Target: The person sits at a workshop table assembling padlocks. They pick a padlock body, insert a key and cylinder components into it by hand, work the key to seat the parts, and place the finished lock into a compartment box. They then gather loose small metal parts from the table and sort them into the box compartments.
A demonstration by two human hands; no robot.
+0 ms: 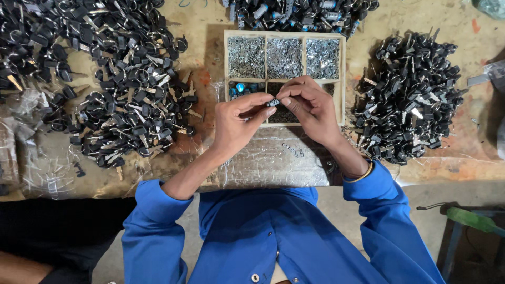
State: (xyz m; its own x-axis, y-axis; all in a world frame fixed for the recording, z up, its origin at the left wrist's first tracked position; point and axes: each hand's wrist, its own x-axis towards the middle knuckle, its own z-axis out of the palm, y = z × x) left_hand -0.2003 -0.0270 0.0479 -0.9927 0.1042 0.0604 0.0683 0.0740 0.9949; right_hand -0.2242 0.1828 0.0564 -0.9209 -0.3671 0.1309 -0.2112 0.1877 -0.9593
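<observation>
My left hand (236, 123) and my right hand (311, 108) meet above a wooden compartment tray (343, 79), fingertips pinched together on a small black and silver part (272, 102). The tray's three upper compartments hold small silver metal pieces (284, 58). A lower left compartment holds blue capped parts (241, 88), and a lower middle one holds dark small pieces (283, 114). Both arms wear blue sleeves, and a thin bangle (363, 173) sits on my right wrist.
A large heap of black-headed keys on rings (126, 79) covers the table's left. Another heap of black keys (410, 94) lies to the right. More dark and blue parts (300, 13) pile behind the tray. A sheet of clear plastic (273, 163) lies at the near edge. A green-handled tool (473, 220) rests low right.
</observation>
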